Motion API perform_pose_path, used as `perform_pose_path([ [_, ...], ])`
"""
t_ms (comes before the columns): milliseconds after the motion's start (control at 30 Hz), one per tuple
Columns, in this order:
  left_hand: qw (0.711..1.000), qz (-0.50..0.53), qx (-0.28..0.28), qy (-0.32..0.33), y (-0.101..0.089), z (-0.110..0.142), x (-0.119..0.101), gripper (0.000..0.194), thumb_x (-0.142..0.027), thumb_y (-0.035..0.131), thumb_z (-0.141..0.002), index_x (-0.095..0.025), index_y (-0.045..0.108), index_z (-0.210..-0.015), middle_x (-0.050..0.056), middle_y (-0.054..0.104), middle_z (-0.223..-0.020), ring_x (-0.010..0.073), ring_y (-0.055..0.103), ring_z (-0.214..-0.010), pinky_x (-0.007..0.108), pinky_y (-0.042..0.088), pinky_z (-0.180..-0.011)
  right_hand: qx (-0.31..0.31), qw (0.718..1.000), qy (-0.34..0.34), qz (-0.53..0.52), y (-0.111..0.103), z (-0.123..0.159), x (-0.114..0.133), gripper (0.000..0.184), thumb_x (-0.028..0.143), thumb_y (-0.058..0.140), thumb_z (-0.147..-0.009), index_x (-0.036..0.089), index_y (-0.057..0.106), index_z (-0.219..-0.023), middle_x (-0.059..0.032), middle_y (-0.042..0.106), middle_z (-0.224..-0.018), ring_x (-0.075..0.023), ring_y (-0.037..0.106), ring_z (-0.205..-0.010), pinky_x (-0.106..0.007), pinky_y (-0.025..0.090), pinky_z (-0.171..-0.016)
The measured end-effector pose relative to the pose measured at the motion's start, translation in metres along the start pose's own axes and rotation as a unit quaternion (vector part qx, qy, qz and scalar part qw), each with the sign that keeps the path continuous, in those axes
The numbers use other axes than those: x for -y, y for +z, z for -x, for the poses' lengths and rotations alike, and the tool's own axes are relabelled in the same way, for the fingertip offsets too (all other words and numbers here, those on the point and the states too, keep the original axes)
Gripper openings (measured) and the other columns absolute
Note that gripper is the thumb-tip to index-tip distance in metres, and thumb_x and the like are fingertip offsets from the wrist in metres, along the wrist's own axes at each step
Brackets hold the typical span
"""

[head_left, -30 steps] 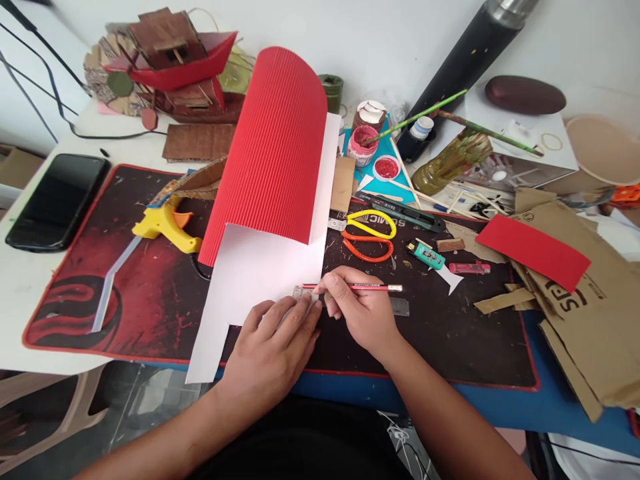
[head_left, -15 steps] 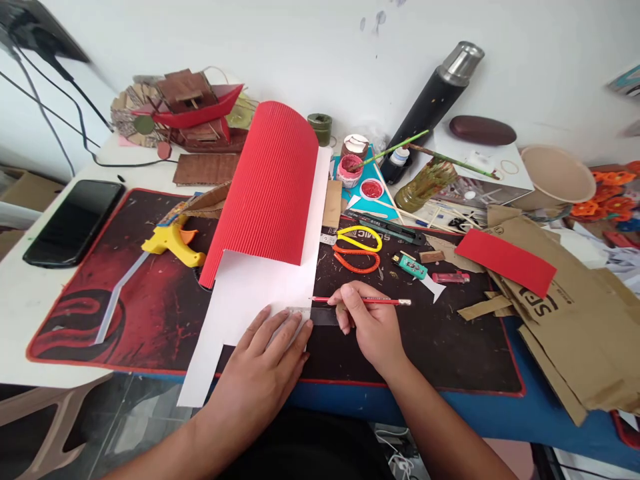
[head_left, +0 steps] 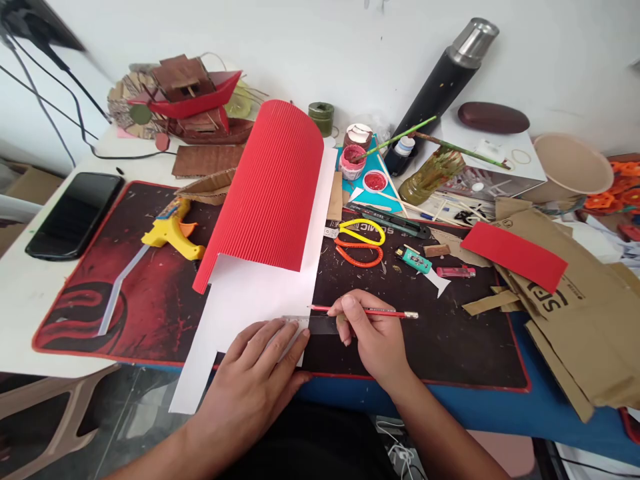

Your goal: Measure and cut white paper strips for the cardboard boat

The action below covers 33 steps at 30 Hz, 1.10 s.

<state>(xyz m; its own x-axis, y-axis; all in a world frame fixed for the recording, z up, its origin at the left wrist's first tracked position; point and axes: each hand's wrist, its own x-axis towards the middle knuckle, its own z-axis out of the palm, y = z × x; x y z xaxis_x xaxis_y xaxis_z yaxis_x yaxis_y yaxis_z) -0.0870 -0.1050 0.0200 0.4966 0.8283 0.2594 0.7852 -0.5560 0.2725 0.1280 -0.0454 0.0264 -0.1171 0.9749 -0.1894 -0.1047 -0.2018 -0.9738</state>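
Observation:
A clear ruler (head_left: pixel 299 323) lies across the lower part of a white sheet of paper (head_left: pixel 260 290) and sticks out past its right edge over the dark mat. My left hand (head_left: pixel 257 363) rests flat on the ruler, fingers extended and pressing it down. In my right hand (head_left: pixel 373 333), closed fingers hold a red pencil (head_left: pixel 400 313) nearly level. Its tip points left, near the paper's right edge just above the ruler. Joined to the white paper, or part of the same sheet, a red corrugated piece (head_left: pixel 270 193) curls up away from me.
Scissors (head_left: pixel 360 262) with yellow and orange handles, a box cutter (head_left: pixel 390 220) and lighters (head_left: pixel 417 260) lie right of the paper. To the left are a yellow glue gun (head_left: pixel 173 233) and a phone (head_left: pixel 75 217). Paint pots (head_left: pixel 351 163), a flask (head_left: pixel 437 93) and cardboard (head_left: pixel 580 333) stand around.
The camera view has shifted slightly. The paper, with both hands, sits a little closer to the table's front edge. My grip on the pencil looks the same.

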Motion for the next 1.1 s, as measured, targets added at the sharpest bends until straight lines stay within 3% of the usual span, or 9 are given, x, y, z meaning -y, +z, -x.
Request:
perform_pose_path([
  [200,1.000,0.009,0.001,-0.002,0.000,-0.008,0.002,0.047,-0.049,0.050,-0.113,-0.016,0.072,-0.138,0.008,0.078,-0.139,0.0296,0.069,-0.128,0.047,0.042,-0.118,-0.019,1.000,-0.007,0.003,-0.002,-0.007,0.005,0.046,0.058,0.068,-0.105,0.019,0.077,-0.083,0.0028,0.060,-0.053,-0.0111,0.051,-0.045,-0.023,0.043,-0.046],
  [567,0.998,-0.053,-0.003,0.018,0.001,-0.037,0.010,0.052,-0.050,0.048,-0.113,-0.010,0.073,-0.135,0.014,0.077,-0.139,0.0337,0.068,-0.129,0.050,0.046,-0.114,-0.060,0.998,-0.016,0.031,-0.013,-0.025,0.009,0.047,0.063,0.071,-0.101,0.020,0.077,-0.081,0.0026,0.059,-0.052,-0.0127,0.051,-0.045,-0.026,0.044,-0.046],
  [1100,0.999,-0.049,-0.014,-0.003,0.015,-0.035,0.008,0.049,-0.044,0.059,-0.110,-0.011,0.067,-0.145,0.016,0.072,-0.147,0.0348,0.067,-0.133,0.050,0.046,-0.114,-0.068,0.997,-0.026,0.038,-0.014,-0.034,0.007,0.047,0.063,0.071,-0.102,0.021,0.077,-0.081,0.0028,0.059,-0.052,-0.0130,0.052,-0.045,-0.027,0.045,-0.047],
])
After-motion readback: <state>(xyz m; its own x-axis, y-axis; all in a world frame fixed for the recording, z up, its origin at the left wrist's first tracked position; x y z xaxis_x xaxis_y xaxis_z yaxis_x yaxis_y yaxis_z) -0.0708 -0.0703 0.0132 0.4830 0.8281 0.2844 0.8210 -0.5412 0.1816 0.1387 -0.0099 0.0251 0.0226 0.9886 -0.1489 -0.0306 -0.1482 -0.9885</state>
